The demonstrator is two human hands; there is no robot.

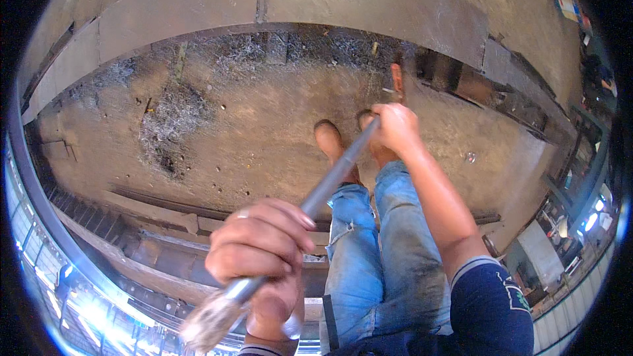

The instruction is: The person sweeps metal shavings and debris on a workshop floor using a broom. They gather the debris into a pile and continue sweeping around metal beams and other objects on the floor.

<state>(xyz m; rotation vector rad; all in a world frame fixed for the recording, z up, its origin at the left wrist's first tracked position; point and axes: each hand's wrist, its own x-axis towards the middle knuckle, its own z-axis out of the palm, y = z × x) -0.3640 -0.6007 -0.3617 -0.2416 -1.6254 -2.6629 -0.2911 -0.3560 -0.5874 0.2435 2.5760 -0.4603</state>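
Observation:
A long grey pole (339,170) slants across the view from lower left to upper middle. My left hand (257,244), nearer and slightly blurred, is closed around its thick lower-left part. A pale tan, rough-looking lump (210,322) shows at that end, too smeared to name. Farther along, my right hand (394,125) grips the pole with its arm stretched down over my right leg. Just beyond that hand is a narrow orange-red piece (396,78); whether it joins the pole I cannot tell. The pole's far end is hidden.
A heap of curly metal shavings (175,118) lies on the brown floor (264,118). More shavings line a long steel plate (369,0) at the far side. My boots (328,137) stand below the pole. Slatted metalwork (86,214) is at left, a cluttered bench (544,247) at right.

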